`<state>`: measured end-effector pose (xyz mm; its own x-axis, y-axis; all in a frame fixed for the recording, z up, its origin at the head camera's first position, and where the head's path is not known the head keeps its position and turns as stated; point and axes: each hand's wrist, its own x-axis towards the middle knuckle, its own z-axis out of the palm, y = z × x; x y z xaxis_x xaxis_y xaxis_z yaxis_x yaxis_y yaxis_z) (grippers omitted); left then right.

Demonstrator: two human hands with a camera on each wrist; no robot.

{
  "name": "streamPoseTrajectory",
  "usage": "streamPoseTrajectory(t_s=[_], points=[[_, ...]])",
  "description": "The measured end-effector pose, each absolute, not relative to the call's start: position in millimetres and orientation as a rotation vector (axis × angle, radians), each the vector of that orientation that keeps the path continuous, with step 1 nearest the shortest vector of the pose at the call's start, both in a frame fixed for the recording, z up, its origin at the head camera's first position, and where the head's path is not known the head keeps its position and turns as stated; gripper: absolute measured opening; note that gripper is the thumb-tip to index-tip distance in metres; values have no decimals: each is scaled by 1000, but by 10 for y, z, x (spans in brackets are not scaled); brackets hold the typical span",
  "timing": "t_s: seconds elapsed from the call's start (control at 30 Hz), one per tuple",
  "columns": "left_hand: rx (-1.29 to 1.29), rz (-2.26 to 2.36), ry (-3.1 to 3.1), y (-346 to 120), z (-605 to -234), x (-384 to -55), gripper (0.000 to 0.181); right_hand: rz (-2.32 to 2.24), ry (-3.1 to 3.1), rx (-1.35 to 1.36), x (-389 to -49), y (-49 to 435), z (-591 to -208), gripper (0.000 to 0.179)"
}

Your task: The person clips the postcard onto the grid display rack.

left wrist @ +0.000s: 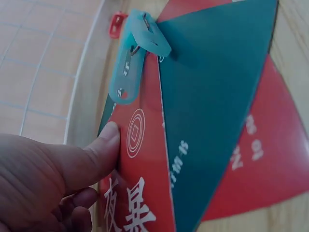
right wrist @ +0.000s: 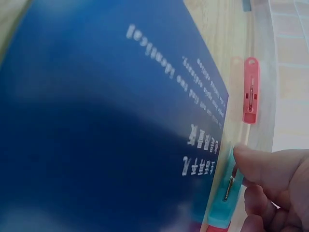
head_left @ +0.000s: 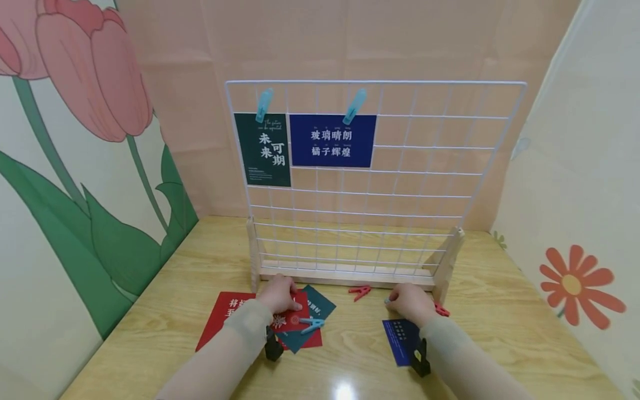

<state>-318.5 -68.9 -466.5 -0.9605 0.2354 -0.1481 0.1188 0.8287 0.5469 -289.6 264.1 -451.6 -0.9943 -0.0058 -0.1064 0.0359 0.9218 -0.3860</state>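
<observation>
My left hand (head_left: 274, 294) pinches the edge of a red card (left wrist: 140, 169) with white characters, its thumb on the printed face. That card lies over a dark green card (head_left: 321, 304) and another red card (left wrist: 275, 140). A light blue clothespin (head_left: 312, 325) rests at the red card's end, by the green card. Near the rack's foot, my right hand (head_left: 412, 303) pinches a second light blue clothespin (right wrist: 226, 193) between thumb and fingers. A dark blue card (head_left: 397, 340) with white print lies beside it, partly hidden by the wrist in the head view.
A white wire grid (head_left: 425, 173) stands in a wooden base (head_left: 345, 276). Clothespins (head_left: 355, 106) hold a green card (head_left: 262, 166) and a blue card (head_left: 332, 158) on it. Red clothespins (head_left: 360, 292) lie before the base. Another red card (head_left: 218, 319) lies left.
</observation>
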Motion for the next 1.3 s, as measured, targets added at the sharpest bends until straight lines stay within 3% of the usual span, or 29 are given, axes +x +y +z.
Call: streamPoseTrajectory(t_s=[0.8, 1.13, 1.3], points=[[179, 760, 2788, -741, -4519, -3123, 40, -745, 3024, -45, -2831, 2592, -4348, 8], [179, 932, 2747, -968, -4286, -3153, 12, -905, 3005, 0, -2824, 2678, -4296, 15], [119, 1064, 2683, -1117, -4187, -3149, 13, -962, 2974, 27, -2805, 2699, -4240, 17]])
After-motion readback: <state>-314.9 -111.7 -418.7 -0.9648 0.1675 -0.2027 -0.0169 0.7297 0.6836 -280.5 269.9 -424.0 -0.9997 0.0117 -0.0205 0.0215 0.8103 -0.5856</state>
